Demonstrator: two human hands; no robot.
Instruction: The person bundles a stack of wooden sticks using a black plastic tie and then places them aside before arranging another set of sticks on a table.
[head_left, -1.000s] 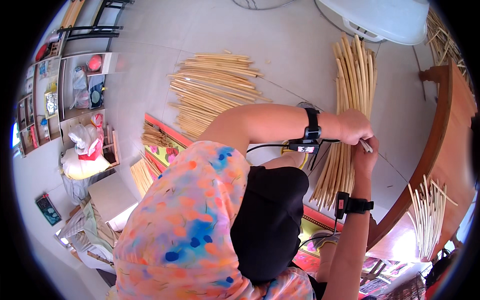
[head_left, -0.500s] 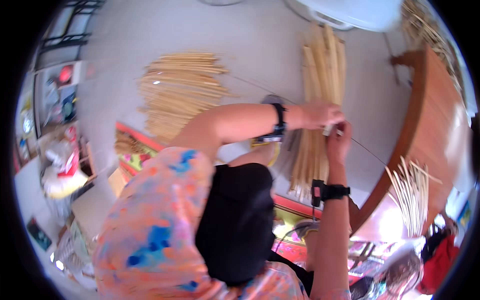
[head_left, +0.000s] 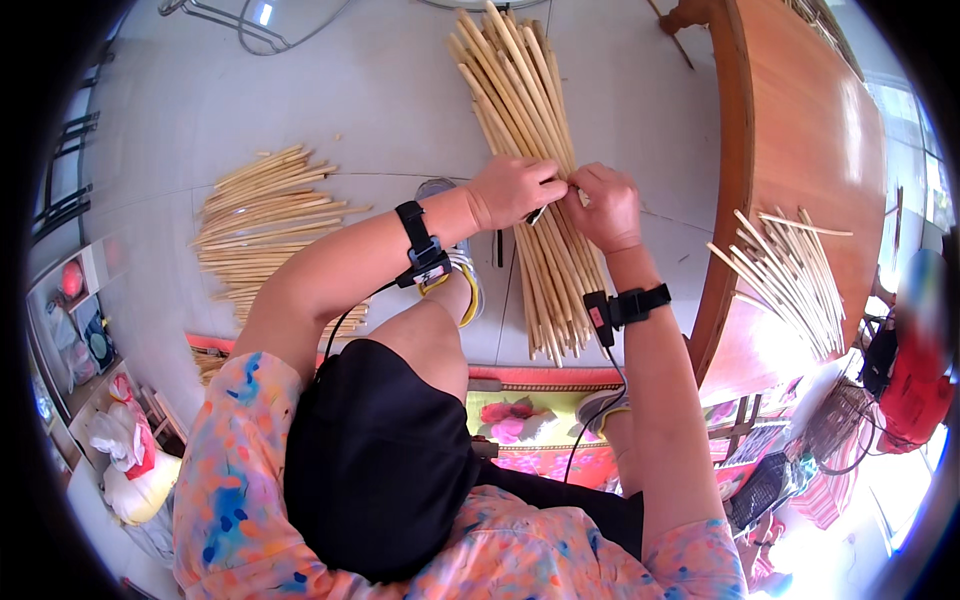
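A long bundle of pale, thin wooden sticks (head_left: 555, 290) lies on the floor in front of me, its far end slanting to the left. My left hand (head_left: 518, 190) is closed in a pinch over the middle of the bundle, with a small dark piece showing below its fingertips. Right beside it, my right hand (head_left: 607, 205) has its fingers pressed together at the bundle's right edge. The two sets of fingertips nearly meet. Whatever is pinched between them is too small to make out.
A loose pile of similar sticks (head_left: 260, 230) is spread on the floor to the left. On the right stands a brown wooden table (head_left: 800, 140) with more sticks (head_left: 790, 270) lying on its near end. A red-edged floral mat (head_left: 530, 425) lies under me.
The view has shifted, so the bundle appears farther left and more slanted. My right hand has moved from below my left hand to beside it. Both stay at the bundle's middle.
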